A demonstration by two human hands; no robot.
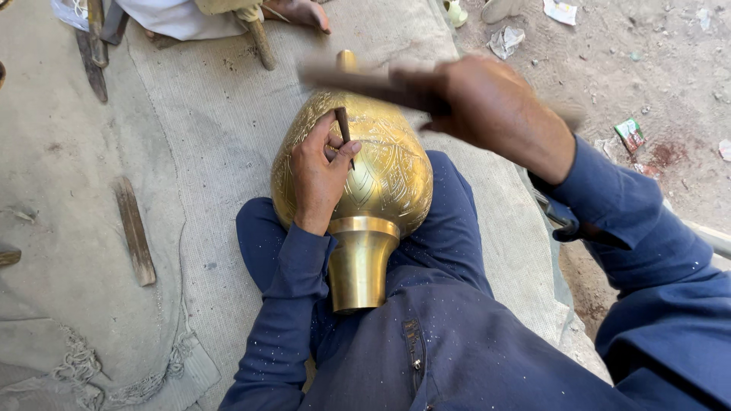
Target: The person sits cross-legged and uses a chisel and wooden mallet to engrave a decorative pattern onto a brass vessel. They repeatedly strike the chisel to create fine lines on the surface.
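Note:
A large engraved brass vase (384, 171) lies on its side across my lap, foot toward me and narrow neck pointing away. My left hand (318, 176) rests on the vase's left flank and pinches a short dark chisel (345, 134), whose tip touches the engraved surface. My right hand (487, 103) is raised above the vase and grips a dark hammer (358, 82), blurred by motion, with its head over the vase's neck end.
A coarse cloth mat (221, 129) lies under me on dusty ground. A wooden stick (135, 230) lies at the left, with more tools (95, 46) at the top left. Another person's bare foot (301, 11) shows at the top. Litter (630, 135) lies on the dirt at the right.

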